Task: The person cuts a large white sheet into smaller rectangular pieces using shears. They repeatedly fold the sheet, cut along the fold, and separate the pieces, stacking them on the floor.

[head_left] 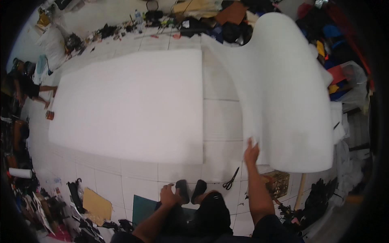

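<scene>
A large white foam sheet (pixel 129 105) lies flat on the tiled floor, its straight right edge apart from a big roll of the same white foam (pixel 293 93). The roll's loose end curves up off the floor on the left side. My right hand (pixel 251 152) is closed on the near corner of that loose end, arm stretched forward. My left hand (pixel 168 195) hangs by my left knee, its fingers apart and nothing in them. Black-handled scissors (pixel 231 179) rest on the tiles between my shoes (pixel 198 189) and my right forearm.
Heaps of fabric scraps (pixel 231 16) line the far wall and right side. At the far left sits another person (pixel 28 85), legs towards the flat sheet, near a small brown spool (pixel 50 115). A green mat (pixel 142 208) and yellow board (pixel 96 205) lie near left.
</scene>
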Action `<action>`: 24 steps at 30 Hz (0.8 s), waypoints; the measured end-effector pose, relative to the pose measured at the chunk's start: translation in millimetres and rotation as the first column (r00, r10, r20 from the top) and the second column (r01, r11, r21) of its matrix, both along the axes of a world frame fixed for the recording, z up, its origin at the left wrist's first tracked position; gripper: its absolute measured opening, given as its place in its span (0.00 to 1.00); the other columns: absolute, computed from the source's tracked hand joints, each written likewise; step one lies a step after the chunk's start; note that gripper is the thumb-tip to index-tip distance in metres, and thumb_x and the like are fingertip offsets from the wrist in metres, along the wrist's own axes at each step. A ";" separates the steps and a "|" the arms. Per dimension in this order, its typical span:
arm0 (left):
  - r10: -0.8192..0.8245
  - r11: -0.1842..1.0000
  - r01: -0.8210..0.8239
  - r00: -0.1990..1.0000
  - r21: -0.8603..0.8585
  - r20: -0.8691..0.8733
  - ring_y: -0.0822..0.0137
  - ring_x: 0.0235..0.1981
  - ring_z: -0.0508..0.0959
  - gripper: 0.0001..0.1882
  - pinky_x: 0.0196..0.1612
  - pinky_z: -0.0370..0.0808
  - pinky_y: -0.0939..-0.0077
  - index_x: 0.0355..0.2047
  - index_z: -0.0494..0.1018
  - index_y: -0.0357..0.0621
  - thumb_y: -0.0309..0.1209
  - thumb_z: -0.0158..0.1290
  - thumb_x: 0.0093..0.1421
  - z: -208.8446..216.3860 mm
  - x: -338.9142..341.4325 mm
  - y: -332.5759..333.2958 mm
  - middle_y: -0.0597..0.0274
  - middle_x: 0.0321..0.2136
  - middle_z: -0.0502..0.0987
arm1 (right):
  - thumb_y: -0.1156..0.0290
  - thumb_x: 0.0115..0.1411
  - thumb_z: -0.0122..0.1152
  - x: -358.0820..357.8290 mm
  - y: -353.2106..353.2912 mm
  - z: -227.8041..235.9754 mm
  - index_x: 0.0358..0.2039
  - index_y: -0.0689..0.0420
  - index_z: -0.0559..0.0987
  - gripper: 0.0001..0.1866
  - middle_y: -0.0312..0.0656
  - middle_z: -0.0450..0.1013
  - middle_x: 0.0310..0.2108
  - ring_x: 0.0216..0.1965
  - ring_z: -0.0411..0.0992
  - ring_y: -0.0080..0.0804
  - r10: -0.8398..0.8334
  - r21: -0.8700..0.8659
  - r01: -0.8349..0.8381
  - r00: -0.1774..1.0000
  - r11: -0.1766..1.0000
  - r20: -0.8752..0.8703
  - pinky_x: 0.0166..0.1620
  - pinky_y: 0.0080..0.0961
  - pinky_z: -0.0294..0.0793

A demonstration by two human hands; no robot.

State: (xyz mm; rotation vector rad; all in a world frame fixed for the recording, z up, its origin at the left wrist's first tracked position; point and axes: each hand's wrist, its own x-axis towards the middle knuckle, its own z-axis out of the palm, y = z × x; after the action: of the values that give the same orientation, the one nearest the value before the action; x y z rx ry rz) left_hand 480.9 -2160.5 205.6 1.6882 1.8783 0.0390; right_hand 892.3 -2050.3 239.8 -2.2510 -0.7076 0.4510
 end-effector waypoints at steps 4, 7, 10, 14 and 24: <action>0.197 0.980 -0.138 0.731 -0.141 0.653 0.50 0.50 0.73 0.33 0.52 0.70 0.60 0.57 0.66 0.40 0.46 0.60 0.56 124.6 89.8 57.1 0.41 0.48 0.73 | 0.68 0.63 0.56 -79.6 -47.6 114.6 0.58 0.56 0.69 0.23 0.53 0.71 0.48 0.51 0.71 0.50 0.439 0.086 -0.456 0.884 0.886 0.159 0.50 0.35 0.73; 0.094 0.995 -0.047 0.694 -0.085 0.714 0.49 0.51 0.75 0.37 0.48 0.72 0.58 0.63 0.58 0.41 0.45 0.57 0.59 202.1 110.2 110.5 0.38 0.50 0.72 | 0.68 0.62 0.56 -135.0 -52.3 153.4 0.60 0.56 0.67 0.26 0.53 0.69 0.51 0.52 0.70 0.51 0.682 0.076 -0.685 0.728 0.724 0.070 0.53 0.35 0.71; -0.030 0.992 0.094 0.813 -0.081 0.581 0.46 0.44 0.78 0.37 0.44 0.74 0.54 0.67 0.51 0.44 0.38 0.52 0.60 252.8 88.0 151.7 0.39 0.46 0.74 | 0.67 0.63 0.55 -181.9 -35.5 187.6 0.64 0.53 0.62 0.29 0.49 0.66 0.56 0.55 0.67 0.50 0.836 0.051 -0.835 0.547 0.548 -0.036 0.56 0.37 0.69; -0.156 0.987 0.136 0.945 0.089 0.288 0.44 0.35 0.79 0.40 0.38 0.76 0.51 0.70 0.45 0.55 0.26 0.46 0.58 253.9 -16.5 173.7 0.43 0.38 0.77 | 0.62 0.63 0.57 -259.7 15.3 214.9 0.64 0.55 0.62 0.31 0.46 0.64 0.60 0.61 0.62 0.40 0.914 0.110 -0.948 0.253 0.300 -0.316 0.60 0.39 0.65; -0.284 0.956 0.281 0.811 0.085 0.512 0.48 0.43 0.77 0.35 0.46 0.74 0.57 0.70 0.44 0.58 0.33 0.43 0.64 279.4 -214.5 209.9 0.45 0.44 0.74 | 0.57 0.54 0.64 -419.5 260.4 194.7 0.64 0.64 0.58 0.43 0.60 0.61 0.61 0.57 0.67 0.55 0.817 -0.501 -0.722 0.575 0.478 -0.050 0.57 0.40 0.70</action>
State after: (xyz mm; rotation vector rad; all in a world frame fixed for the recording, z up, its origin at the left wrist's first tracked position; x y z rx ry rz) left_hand 266.4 -1950.6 485.0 1.7278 1.2156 0.3485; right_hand 472.7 -1789.9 434.6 -2.2954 -1.9623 0.9245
